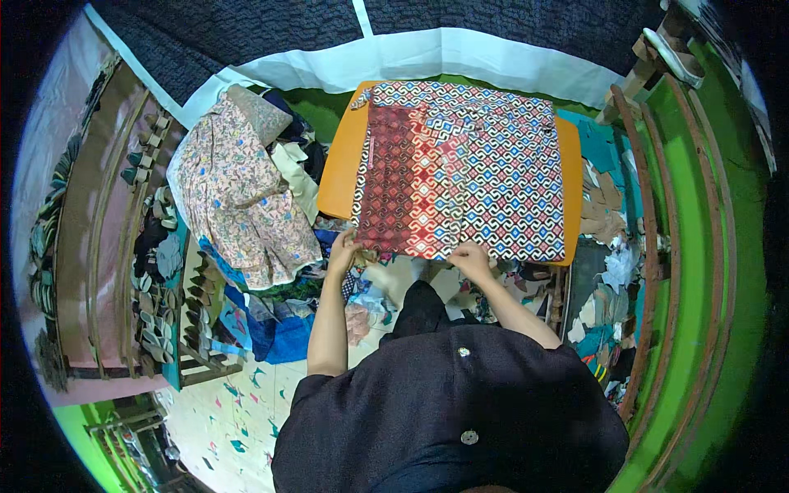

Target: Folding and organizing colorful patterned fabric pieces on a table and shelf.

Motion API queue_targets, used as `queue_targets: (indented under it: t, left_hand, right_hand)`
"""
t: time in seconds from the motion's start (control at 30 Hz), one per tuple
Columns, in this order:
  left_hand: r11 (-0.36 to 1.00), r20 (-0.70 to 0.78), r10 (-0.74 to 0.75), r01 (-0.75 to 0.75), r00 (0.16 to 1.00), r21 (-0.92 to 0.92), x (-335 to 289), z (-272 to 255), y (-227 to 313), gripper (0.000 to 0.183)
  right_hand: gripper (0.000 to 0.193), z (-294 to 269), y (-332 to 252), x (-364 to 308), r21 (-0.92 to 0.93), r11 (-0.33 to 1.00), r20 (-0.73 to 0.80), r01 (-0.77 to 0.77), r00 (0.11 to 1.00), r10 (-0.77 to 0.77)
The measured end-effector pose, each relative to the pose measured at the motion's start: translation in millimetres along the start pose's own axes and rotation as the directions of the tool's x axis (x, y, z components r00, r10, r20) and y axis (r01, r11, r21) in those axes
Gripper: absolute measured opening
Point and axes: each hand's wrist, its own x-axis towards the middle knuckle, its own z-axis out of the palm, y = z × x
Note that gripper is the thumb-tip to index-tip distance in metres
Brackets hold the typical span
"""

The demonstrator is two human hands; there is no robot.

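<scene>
A patterned fabric piece [505, 181] lies spread over an orange table [337, 177]. Its left part is dark red; the rest carries a white, blue and black geometric print. At its near left corner, my left hand [341, 253] has its fingers closed on the edge. My right hand [472, 261] pinches the same near edge, right of the dark red part. The fabric looks flat between both hands, and its near edge slightly overhangs the table.
Left of the table is a heap with pink floral cloth [238, 181] and blue fabric [283, 333]. Shoe parts fill a rack [156, 320] farther left. Scraps [620, 267] and wooden rails [649, 246] stand at right. Small offcuts litter the floor [234, 411].
</scene>
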Motion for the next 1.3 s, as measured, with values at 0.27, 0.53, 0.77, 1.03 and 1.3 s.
queue_targets:
  t: [0.27,0.53,0.77,1.03,1.3]
  left_hand:
    - [0.993,0.018,-0.115,0.116,0.993,-0.007,-17.6,-4.0,-26.5,0.028]
    - [0.981,0.009,-0.1,0.097,0.995,0.166,-6.8,-0.9,17.6,0.027]
    - [0.941,-0.019,0.189,-0.176,0.982,0.289,61.7,-9.1,43.0,0.025]
    - [0.875,-0.193,0.466,-0.418,0.863,0.243,158.4,-3.1,253.3,0.032]
    - [0.831,-0.098,0.549,-0.555,0.83,-0.041,66.1,16.2,296.4,0.021]
  right_hand:
    - [0.027,-16.8,-42.3,-13.0,0.135,0.961,0.321,-0.243,0.928,0.189]
    - [0.031,-17.3,-40.7,14.8,0.497,0.531,0.651,-0.686,0.7,0.295]
    - [0.03,-40.2,-83.5,75.4,0.53,0.655,0.514,-0.539,0.818,0.258]
    - [0.019,-123.8,-181.7,267.7,0.307,0.921,-0.134,0.238,0.969,-0.206]
    - [0.027,-162.3,-191.7,212.2,0.413,0.805,-0.425,0.426,0.872,-0.243]
